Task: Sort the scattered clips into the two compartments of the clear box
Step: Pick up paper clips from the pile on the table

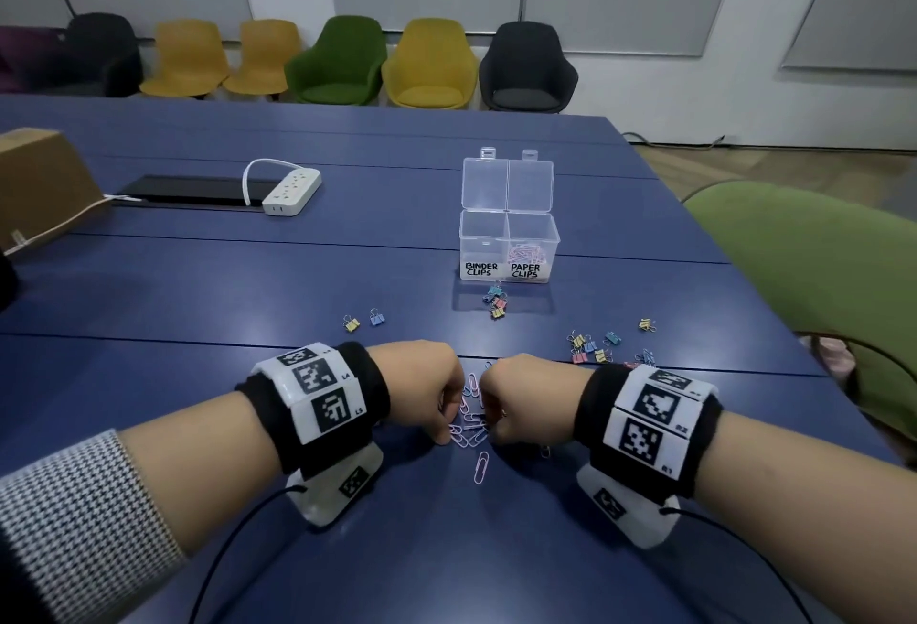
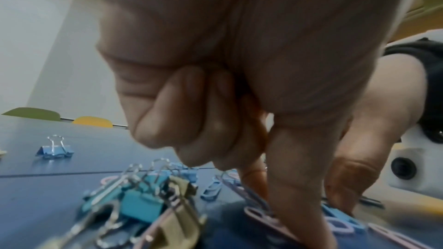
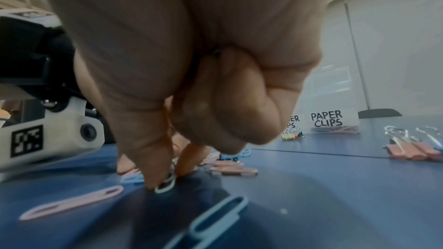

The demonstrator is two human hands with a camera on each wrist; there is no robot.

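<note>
Two hands meet over the paper clips [image 1: 470, 425] near the table's [image 1: 248, 276] front edge. Binder clips [image 1: 593, 348] lie scattered toward the right edge, more just before the clear box [image 1: 508, 246], which stands mid-table with lids up; a power strip [image 1: 292, 191] sits far left. My left hand [image 1: 422, 387] and right hand [image 1: 526, 397] both curl, fingertips pinching at paper clips on the surface.
</note>
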